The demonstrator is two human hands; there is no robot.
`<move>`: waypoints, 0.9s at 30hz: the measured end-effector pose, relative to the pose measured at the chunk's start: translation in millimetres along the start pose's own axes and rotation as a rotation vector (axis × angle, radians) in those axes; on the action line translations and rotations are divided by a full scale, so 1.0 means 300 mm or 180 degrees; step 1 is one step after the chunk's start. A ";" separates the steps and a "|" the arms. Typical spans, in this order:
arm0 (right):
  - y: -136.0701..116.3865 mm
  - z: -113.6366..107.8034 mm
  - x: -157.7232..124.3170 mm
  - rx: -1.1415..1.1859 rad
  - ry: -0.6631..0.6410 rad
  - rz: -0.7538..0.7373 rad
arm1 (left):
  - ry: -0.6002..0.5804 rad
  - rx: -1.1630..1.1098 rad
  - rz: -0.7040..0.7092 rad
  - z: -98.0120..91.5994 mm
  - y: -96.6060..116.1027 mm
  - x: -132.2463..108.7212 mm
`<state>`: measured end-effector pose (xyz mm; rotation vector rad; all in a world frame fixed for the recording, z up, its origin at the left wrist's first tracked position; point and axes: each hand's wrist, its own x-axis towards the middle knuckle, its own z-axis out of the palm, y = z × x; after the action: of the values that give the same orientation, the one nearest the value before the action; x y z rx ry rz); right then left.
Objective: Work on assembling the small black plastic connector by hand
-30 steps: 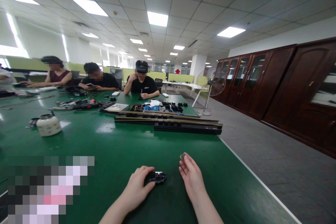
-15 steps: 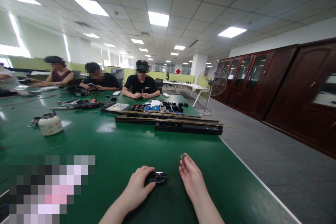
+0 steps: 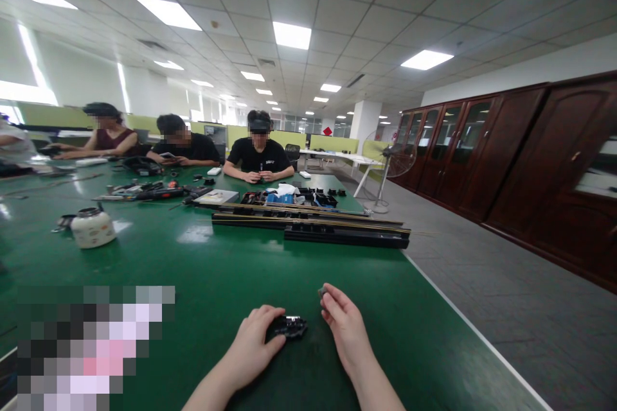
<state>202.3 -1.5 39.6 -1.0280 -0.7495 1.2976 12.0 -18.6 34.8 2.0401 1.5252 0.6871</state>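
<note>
So our right hand [image 3: 348,331] slid toward our left hand [image 3: 254,337], pinching a small grey piece [image 3: 322,292]; left's clamped on the black part [image 3: 294,327] between them.

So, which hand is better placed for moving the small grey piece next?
Probably the right hand: it pinches the small grey piece, while the left hand is occupied with holding the black part.

The right hand [image 3: 345,329] has shifted toward the black part [image 3: 295,329].
</note>
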 end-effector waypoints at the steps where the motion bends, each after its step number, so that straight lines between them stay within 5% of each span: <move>1: 0.003 0.005 -0.003 -0.0211 -0.0086 -0.0108 | 0.0005 -0.0007 0.0003 0.001 -0.002 0.000; 6: 0.017 0.031 -0.024 -0.1060 -0.0684 -0.0546 | 0.0019 -0.0057 -0.0005 0.006 -0.007 0.003; 18: 0.025 0.043 -0.063 -0.3229 -0.1367 -0.1277 | 0.0151 -0.0271 0.0081 0.014 -0.020 0.004; 27: 0.016 0.025 -0.058 -0.3129 -0.1442 -0.0977 | 0.0226 -0.0297 0.0060 0.027 -0.031 0.005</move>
<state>191.0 -17.5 39.9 -1.3000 -1.9264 0.8684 11.0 -15.6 22.8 1.9824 1.4860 0.8303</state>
